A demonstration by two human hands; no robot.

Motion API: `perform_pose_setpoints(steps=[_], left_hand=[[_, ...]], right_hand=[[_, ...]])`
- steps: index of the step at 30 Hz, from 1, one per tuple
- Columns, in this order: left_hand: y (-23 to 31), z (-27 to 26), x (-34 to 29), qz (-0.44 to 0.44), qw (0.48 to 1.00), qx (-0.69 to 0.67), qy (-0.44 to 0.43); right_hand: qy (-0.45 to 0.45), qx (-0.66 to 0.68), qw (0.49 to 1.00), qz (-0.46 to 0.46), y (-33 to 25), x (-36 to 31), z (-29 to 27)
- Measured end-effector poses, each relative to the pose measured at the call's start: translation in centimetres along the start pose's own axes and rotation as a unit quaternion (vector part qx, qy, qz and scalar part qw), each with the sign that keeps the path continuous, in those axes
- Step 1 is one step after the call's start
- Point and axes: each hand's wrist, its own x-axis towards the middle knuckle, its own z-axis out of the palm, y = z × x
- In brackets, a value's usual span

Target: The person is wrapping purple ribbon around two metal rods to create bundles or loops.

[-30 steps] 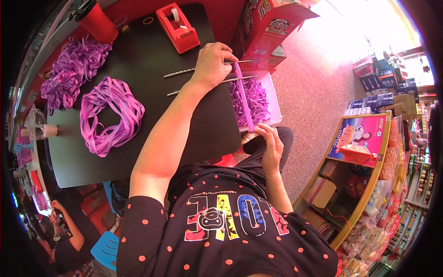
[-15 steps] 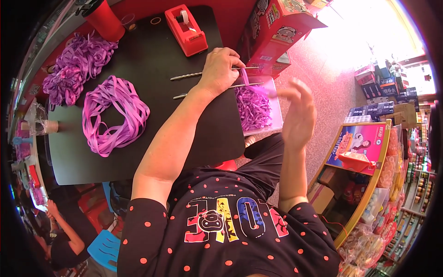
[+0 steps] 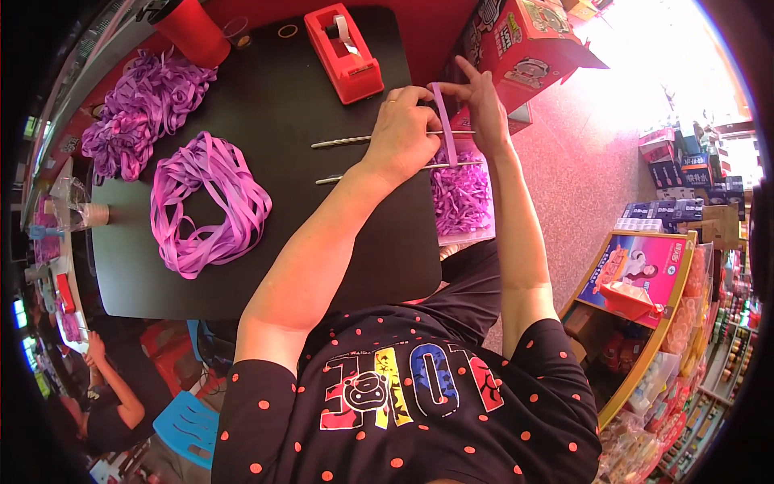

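A strip of purple ribbon [image 3: 445, 121] runs across two thin parallel metal rods, the upper one twisted [image 3: 339, 142] and the lower one [image 3: 329, 180] plainer, jutting past the table's right edge. My left hand [image 3: 403, 133] lies over the upper rod, its fingers closed at the ribbon. From the right, my right hand [image 3: 486, 109] reaches in with one finger stretched up, while its other fingertips meet the ribbon's upper end. Their exact grip is partly hidden. Below the rods, a pale bin holds short purple ribbon pieces [image 3: 461, 198].
On the black table [image 3: 322, 258] lie a loose ribbon coil [image 3: 211, 206] and a tangled ribbon heap [image 3: 145, 113]. A red tape dispenser [image 3: 345, 52] and red cup [image 3: 192, 34] stand farther back. A red carton [image 3: 524, 52] is beyond my right hand; a display case [image 3: 633, 282] stands right.
My right hand has swung up and inward from the right, bringing the ribbon upright across the rods. My left hand stays at the rods; the whole view has shifted slightly.
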Motion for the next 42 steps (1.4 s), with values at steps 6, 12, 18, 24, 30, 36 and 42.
perform_pose_setpoints(steps=[6,12,18,24,30,36,42], left_hand=[[-0.3,0.0,-0.2,-0.008,1.0,0.001,-0.002],[-0.1,0.0,-0.2,-0.01,1.0,0.001,-0.009],[-0.1,-0.4,0.3,0.005,1.0,-0.013,-0.005],[3.2,-1.5,0.1,-0.072,0.987,-0.132,0.049],[8.5,-0.6,-7.2,-0.396,0.634,-0.656,-0.107],[8.2,4.1,-7.4,-0.546,0.469,-0.69,-0.074],[6.6,4.8,-6.7,-0.36,0.502,-0.787,0.011]], right_hand=[[0.032,-0.131,0.988,0.078,2.2,-4.1,0.5],[0.084,-0.159,0.983,0.036,2.7,-14.1,2.3],[0.13,-0.132,0.983,0.01,-2.9,-16.1,5.8],[0.115,-0.271,0.955,0.049,-4.7,-14.9,5.0],[0.104,-0.263,0.957,0.065,-5.2,-14.0,4.9],[0.126,-0.178,0.973,0.079,-5.2,-14.1,4.7],[0.13,-0.063,0.986,0.086,-4.2,-14.0,4.3]])
